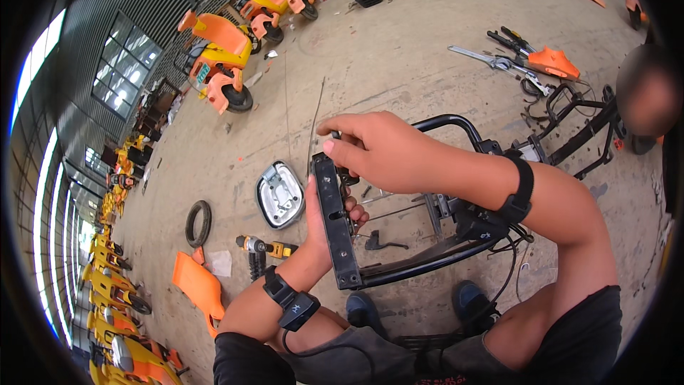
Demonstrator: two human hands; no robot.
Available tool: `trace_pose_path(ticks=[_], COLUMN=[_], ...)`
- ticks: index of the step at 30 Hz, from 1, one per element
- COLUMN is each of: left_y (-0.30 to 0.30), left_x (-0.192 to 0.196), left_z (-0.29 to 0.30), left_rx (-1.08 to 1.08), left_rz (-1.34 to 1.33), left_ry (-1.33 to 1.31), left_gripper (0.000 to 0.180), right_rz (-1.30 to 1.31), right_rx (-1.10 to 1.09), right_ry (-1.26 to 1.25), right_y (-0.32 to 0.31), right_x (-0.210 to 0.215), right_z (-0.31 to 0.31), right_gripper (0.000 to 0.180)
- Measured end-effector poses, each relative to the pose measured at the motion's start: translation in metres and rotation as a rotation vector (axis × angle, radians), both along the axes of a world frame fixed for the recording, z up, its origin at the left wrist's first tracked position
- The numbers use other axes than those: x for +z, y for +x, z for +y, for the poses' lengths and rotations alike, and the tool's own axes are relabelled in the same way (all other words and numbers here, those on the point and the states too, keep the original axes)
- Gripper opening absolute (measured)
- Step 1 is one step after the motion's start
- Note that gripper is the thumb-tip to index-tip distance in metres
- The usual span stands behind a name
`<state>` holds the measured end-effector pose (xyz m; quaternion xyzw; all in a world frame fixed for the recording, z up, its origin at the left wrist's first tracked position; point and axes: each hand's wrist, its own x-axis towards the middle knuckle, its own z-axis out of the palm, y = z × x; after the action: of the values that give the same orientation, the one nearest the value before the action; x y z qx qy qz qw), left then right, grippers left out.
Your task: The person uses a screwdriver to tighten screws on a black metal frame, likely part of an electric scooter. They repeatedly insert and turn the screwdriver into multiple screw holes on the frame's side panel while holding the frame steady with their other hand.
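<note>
A black tubular metal frame (pixel 456 120), like a scooter's, lies before me, with a flat black bracket (pixel 333 224) across its near-left end. My left hand (pixel 315 221) is wrapped round this bracket, thumb side on its left and fingertips showing on its right. At the bracket's upper end, my right hand (pixel 388 151) is bent with thumb and forefinger close about a small dark part, mostly hidden by the fingers. A thin wire or rod (pixel 315 117) stands out beyond the bracket. Beneath the frame, a black brake lever (pixel 385 242) lies on the floor.
Left of the bracket lie a silver-lined housing (pixel 279 196), a yellow power tool (pixel 281 249), a black ring (pixel 198 224) and an orange panel (pixel 198 285). An adjustable wrench (pixel 481 55) is at far right, near a person (pixel 648 93). Orange-yellow scooters (pixel 224 36) stand behind.
</note>
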<state>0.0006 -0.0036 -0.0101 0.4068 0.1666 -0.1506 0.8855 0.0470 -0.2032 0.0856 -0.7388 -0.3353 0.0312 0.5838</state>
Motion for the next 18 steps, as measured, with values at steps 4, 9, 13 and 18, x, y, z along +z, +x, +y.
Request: trace_pose_path(ticks=[4, 9, 13, 18], left_y=[-0.001, -0.001, 0.002, 0.005], left_x=[0.005, 0.006, 0.003, -0.002], left_z=[-0.006, -0.005, -0.002, 0.002], left_rx=[-0.005, 0.044, 0.036, 0.039], left_rz=[-0.040, -0.016, 0.027, 0.031], left_ry=[0.048, 0.127, 0.059, 0.044], left_gripper=[0.066, 0.067, 0.068, 0.068], right_rz=[0.030, -0.136, -0.224, -0.322], right_rx=[0.172, 0.443, 0.529, 0.527], right_ry=[-0.028, -0.215, -0.268, -0.372], right_y=[-0.022, -0.043, -0.049, -0.056], right_x=[0.010, 0.002, -0.006, -0.012], right_z=[-0.015, -0.027, -0.032, -0.032], right_gripper=[0.030, 0.027, 0.025, 0.021])
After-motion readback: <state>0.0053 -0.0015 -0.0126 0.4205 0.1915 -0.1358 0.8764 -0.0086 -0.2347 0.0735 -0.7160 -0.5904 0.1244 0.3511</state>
